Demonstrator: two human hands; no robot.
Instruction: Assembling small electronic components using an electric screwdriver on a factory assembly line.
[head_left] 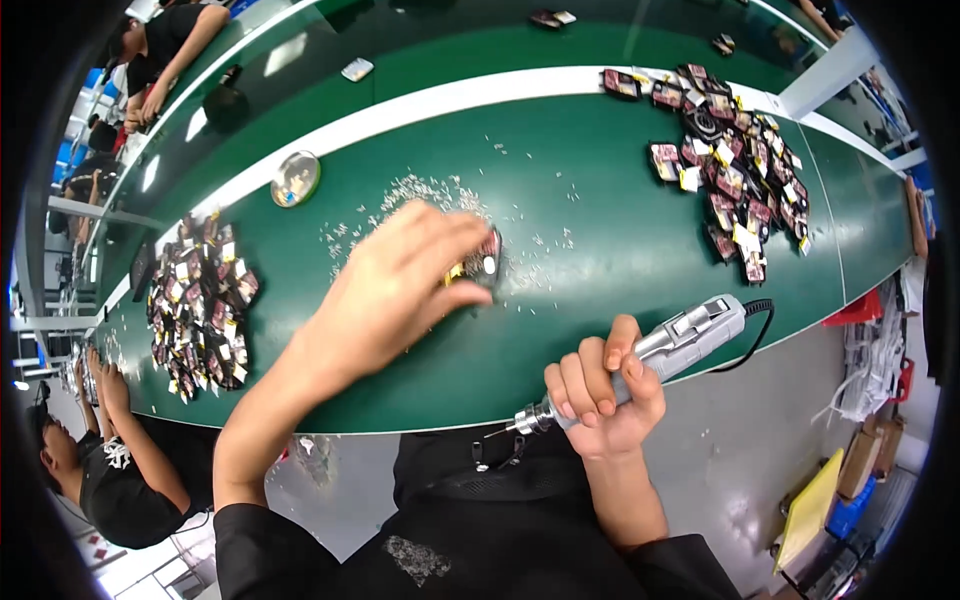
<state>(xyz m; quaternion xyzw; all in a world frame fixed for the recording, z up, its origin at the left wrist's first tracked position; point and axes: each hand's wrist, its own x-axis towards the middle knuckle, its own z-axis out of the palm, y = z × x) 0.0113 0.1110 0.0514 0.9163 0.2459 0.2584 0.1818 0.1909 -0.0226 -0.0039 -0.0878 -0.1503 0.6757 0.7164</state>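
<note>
My right hand (pixel 610 395) wraps round a silver-grey electric screwdriver (pixel 690 335) near the table's front edge. Its thin bit points left, clear of the tabletop, and a black cord leaves its back end. Over the middle of the green table (pixel 560 330), my left hand (pixel 395 270) grips a small black device (pixel 488 262) between its fingers and thumb. A yellow part and a white spot show on the device; the rest lies hidden under the hand. Many tiny silvery screw-like bits (pixel 420 188) are scattered round it.
Heaps of similar small devices lie at the left (pixel 200 310) and at the right (pixel 735 170). A round clear-lidded dish (pixel 296 180) stands at the far left by a white ledge. A co-worker (pixel 120 470) sits at the left; another person (pixel 165 50) is across the table.
</note>
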